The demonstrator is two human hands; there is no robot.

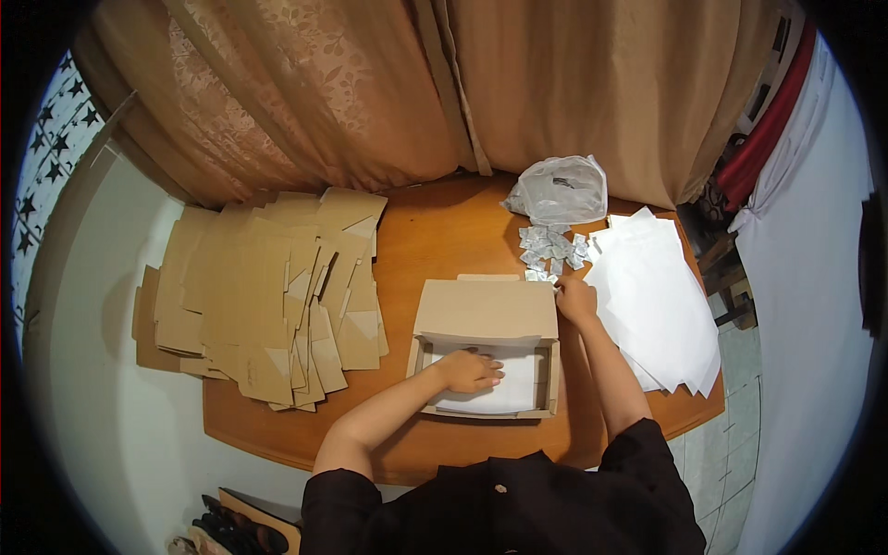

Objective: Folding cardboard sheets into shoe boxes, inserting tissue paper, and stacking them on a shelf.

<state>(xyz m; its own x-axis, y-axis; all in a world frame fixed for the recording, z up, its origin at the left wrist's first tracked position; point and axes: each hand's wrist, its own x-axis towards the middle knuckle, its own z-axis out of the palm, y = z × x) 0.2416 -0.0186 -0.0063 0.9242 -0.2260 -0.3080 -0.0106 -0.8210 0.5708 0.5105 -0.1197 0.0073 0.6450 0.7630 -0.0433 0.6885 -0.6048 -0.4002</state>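
I see the open cardboard box (487,319) sitting on the wooden desk (435,240), straight ahead of the body, its lid flap folded back away from me. My left hand (470,371) lies flat inside the box, fingers spread and pressing on the white paper (518,388) that lines its bottom; it grips nothing. My right hand (575,298) is just past the box's far right corner, fingers pinched together at the edge of a scatter of small silvery packets (550,245); I cannot tell whether a packet is actually caught between them. Beyond the packets sits a clear plastic bag (560,190). A stack of white sheets (657,305) lies to the right of the box, and flattened cardboard blanks (264,296) are piled well to its left.
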